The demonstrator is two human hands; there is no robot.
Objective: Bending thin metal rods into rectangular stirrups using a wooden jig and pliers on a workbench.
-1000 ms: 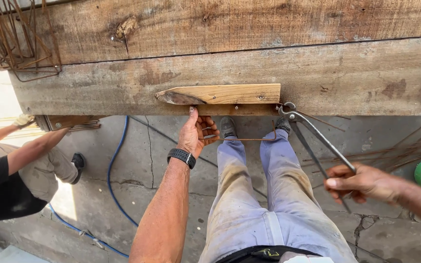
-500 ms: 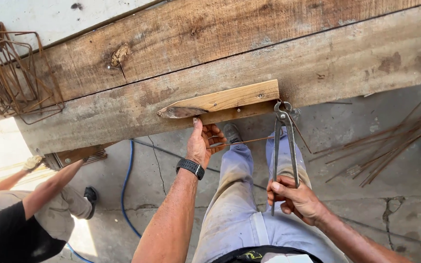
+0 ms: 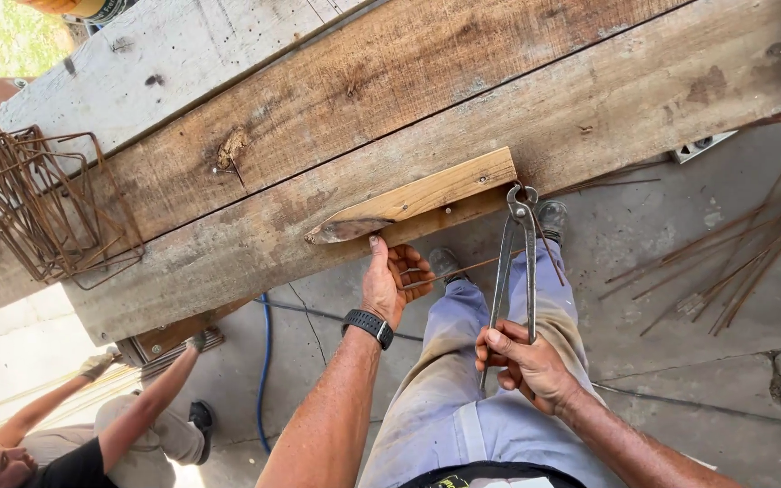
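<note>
My left hand (image 3: 392, 280), a black watch on its wrist, presses up against the underside of a small pale wooden block (image 3: 427, 199) fixed to the edge of a big weathered plank bench (image 3: 336, 163), and a thin rusty wire (image 3: 472, 268) runs between its fingers. My right hand (image 3: 522, 366) grips the long handles of steel pincers (image 3: 515, 262), whose jaws sit at the block's right end, by the plank's edge. My legs in pale trousers are below.
A pile of bent rusty wire stirrups (image 3: 38, 203) lies on the bench at left. Loose rebar rods (image 3: 734, 262) lie on the cracked concrete floor at right. A blue hose (image 3: 264, 361) runs along the floor. Another person (image 3: 92, 425) crouches at lower left with gloved hands.
My right hand has swung the pincers from out at the right to upright under the block. The view tilted and moved left; my left hand stays at the block.
</note>
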